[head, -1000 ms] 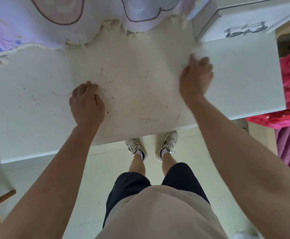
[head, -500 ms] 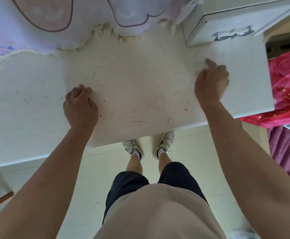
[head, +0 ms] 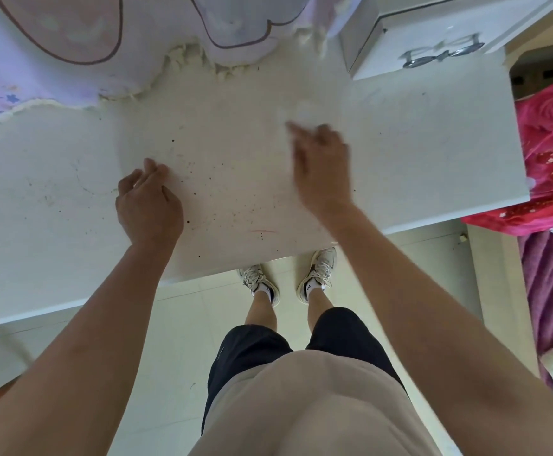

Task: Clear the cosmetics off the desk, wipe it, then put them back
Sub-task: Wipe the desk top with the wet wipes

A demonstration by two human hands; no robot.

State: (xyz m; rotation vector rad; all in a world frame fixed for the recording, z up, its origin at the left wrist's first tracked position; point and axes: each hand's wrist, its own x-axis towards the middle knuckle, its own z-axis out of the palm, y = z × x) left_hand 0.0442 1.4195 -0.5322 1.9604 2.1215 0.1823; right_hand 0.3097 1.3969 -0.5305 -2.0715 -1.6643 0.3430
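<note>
Looking straight down on the speckled white rectangular desk top (head: 416, 153), its near edge just above the person's white sneakers (head: 317, 271). The only container is the white drawer box with a silver bow handle (head: 400, 44) at the desk's back right corner, drawer front closed (so the contents are hidden). In the last half second the right hand (head: 324, 169) has swept from near that box to the desk's middle. It's smeared by motion, with a pale blur at its fingertips, and I cannot tell whether the fingers grasp anything. The left hand (head: 150, 205) stays at the desk's left-centre, fingers (head: 151, 169) loosely bent, grasping nothing. The desk's long axis runs left to right, its right end tilted up the view. A pastel frilled cloth (head: 71, 44) drapes the desk's back left edge.
</note>
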